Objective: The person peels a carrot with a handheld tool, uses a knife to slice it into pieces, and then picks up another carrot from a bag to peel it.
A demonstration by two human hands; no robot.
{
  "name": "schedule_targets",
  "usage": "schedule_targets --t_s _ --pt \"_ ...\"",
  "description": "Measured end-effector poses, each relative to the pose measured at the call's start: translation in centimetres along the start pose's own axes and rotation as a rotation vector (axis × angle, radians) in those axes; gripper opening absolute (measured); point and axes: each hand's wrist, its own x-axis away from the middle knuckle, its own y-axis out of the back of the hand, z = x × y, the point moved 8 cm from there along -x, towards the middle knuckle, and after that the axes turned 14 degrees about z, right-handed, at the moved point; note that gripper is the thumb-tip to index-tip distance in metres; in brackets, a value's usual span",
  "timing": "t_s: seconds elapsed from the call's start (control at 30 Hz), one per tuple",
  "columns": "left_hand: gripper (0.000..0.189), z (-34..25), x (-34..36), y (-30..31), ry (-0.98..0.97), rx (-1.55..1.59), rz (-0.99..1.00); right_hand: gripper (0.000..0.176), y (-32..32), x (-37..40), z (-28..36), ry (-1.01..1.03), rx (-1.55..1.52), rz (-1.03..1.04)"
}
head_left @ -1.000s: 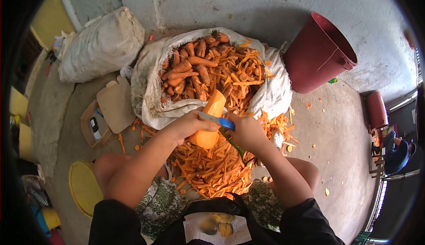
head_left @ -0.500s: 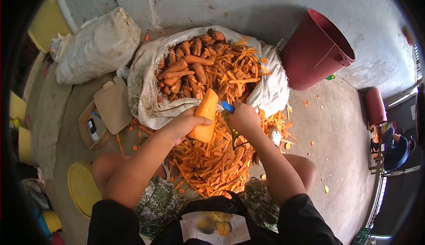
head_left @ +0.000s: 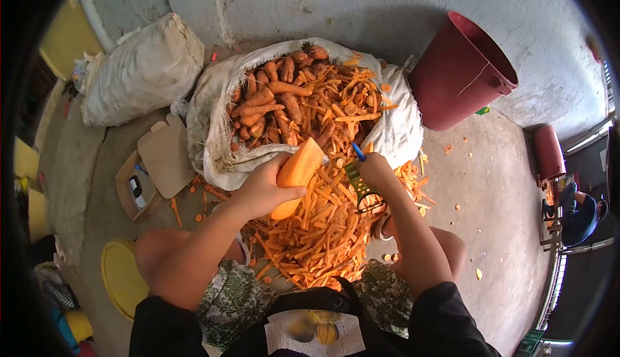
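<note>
My left hand (head_left: 263, 188) is wrapped round a thick peeled carrot (head_left: 299, 175), its upper end tipped to the right. My right hand (head_left: 378, 171) is closed on a peeler (head_left: 359, 185) with a green perforated body; a blue part sticks up above the fist. A small gap separates the peeler from the carrot. Beneath both hands lies a heap of orange carrot strips (head_left: 316, 241), between my feet. Just beyond them an opened white sack (head_left: 213, 124) holds unpeeled carrots (head_left: 258, 102) on its left and more strips on its right.
A maroon bin (head_left: 445, 79) leans by the wall right of the sack. At left are a stuffed white sack (head_left: 145, 73), an open cardboard box (head_left: 132, 202) and a yellow lid (head_left: 119, 276). Carrot scraps dot the floor. A seated person (head_left: 579, 215) is at far right.
My right hand has moved right and slightly down, taking the peeler away from the carrot. In my left hand the carrot has shifted slightly and tilts more to the right.
</note>
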Motion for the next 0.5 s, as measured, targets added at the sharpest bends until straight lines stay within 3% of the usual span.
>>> schedule_targets --t_s 0.1,0.27,0.5 --pt "0.049 -1.5 0.3 -0.1 0.002 -0.256 -0.050 0.032 -1.1 0.9 1.7 0.124 -0.074 0.048" --pt "0.043 -5.5 1.4 -0.6 -0.277 -0.751 -0.261 0.027 -3.2 3.3 4.8 0.337 -0.303 0.217" --pt "0.049 -7.7 2.0 -2.6 -0.652 -1.037 -0.212 0.028 -5.1 2.6 4.8 0.392 -0.336 0.290"
